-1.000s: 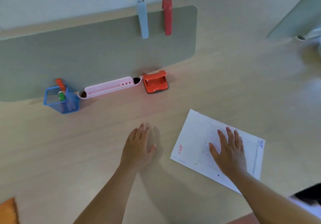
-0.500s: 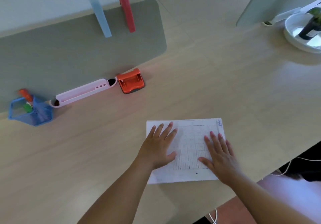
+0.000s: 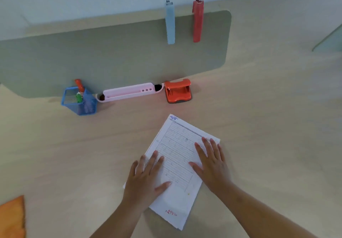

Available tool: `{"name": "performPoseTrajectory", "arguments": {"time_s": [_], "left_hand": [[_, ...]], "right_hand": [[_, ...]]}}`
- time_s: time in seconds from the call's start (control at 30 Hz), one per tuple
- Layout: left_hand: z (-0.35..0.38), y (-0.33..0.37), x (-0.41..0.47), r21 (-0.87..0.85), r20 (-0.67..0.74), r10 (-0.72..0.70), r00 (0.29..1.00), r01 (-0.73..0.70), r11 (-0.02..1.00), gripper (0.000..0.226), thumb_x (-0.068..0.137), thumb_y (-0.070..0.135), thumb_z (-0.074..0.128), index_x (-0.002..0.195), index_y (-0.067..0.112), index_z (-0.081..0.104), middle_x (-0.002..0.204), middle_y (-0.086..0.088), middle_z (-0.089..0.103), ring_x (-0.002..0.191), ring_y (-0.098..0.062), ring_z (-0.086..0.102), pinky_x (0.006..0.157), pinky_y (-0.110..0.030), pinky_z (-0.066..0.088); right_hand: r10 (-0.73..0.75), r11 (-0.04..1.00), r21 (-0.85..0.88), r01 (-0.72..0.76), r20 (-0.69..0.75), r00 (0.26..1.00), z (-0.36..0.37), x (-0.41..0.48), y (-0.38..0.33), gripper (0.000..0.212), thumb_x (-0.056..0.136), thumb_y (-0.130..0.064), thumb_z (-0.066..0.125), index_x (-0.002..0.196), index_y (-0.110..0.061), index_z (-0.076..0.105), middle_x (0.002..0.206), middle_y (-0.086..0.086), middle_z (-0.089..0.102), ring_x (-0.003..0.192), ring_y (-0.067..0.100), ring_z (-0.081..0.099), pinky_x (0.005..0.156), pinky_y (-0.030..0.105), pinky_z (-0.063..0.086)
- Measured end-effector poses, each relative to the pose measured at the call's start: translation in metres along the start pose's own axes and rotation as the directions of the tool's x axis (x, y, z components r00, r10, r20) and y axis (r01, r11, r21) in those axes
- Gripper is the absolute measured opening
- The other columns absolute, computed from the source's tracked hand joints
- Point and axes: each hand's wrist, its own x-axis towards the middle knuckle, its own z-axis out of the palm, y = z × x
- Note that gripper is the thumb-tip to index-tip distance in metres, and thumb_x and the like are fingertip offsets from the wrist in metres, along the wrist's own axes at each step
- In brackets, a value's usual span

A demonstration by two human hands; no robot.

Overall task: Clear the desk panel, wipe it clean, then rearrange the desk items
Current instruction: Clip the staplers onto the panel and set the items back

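Note:
A white printed sheet of paper (image 3: 178, 152) lies tilted on the wooden desk (image 3: 268, 126). My left hand (image 3: 146, 178) presses flat on its lower left part, and my right hand (image 3: 211, 160) presses flat on its right side. Behind stands the grey-green desk panel (image 3: 92, 56), with a light blue clip (image 3: 170, 21) and a red clip (image 3: 198, 19) hanging over its top edge. At the panel's foot stand a blue mesh pen holder (image 3: 81, 102), a pink pencil case (image 3: 129, 92) and an orange hole punch (image 3: 178, 90).
An orange cloth (image 3: 12, 217) lies at the bottom left corner. A second grey-green panel (image 3: 331, 40) shows at the right edge. Bare desk stretches to the left and right of the paper.
Both hands have turned the sheet on the desk, from sideways to pointing toward the panel. My left hand came onto it. The view swung right, then back left.

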Motion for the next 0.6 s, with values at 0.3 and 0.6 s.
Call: {"name": "performPoseTrajectory", "arguments": {"time_s": [0.3, 0.6], "left_hand": [[-0.005, -0.063, 0.005, -0.127, -0.095, -0.476, 0.874, 0.464, 0.877, 0.087, 0.085, 0.079, 0.021, 0.151, 0.023, 0.026, 0.159, -0.002, 0.027, 0.137, -0.034, 0.037, 0.108, -0.052, 0.033], [-0.016, -0.1, 0.033, -0.182, -0.144, -0.464, 0.874, 0.438, 0.881, 0.072, 0.088, 0.073, 0.027, 0.149, 0.035, 0.023, 0.159, 0.009, 0.023, 0.137, -0.024, 0.03, 0.106, -0.043, 0.03]], "right_hand": [[-0.061, 0.998, -0.023, 0.064, 0.099, 0.993, 0.035, 0.048, -0.084, 0.068, 0.098, -0.056, 0.012, 0.148, -0.015, 0.033, 0.157, 0.005, 0.028, 0.145, 0.033, 0.025, 0.115, 0.048, 0.012], [-0.011, 0.998, -0.059, 0.015, 0.068, 0.998, 0.038, 0.111, -0.095, 0.063, 0.097, -0.053, 0.011, 0.154, -0.025, 0.015, 0.162, -0.002, 0.011, 0.149, 0.029, 0.009, 0.12, 0.049, 0.009]]}}
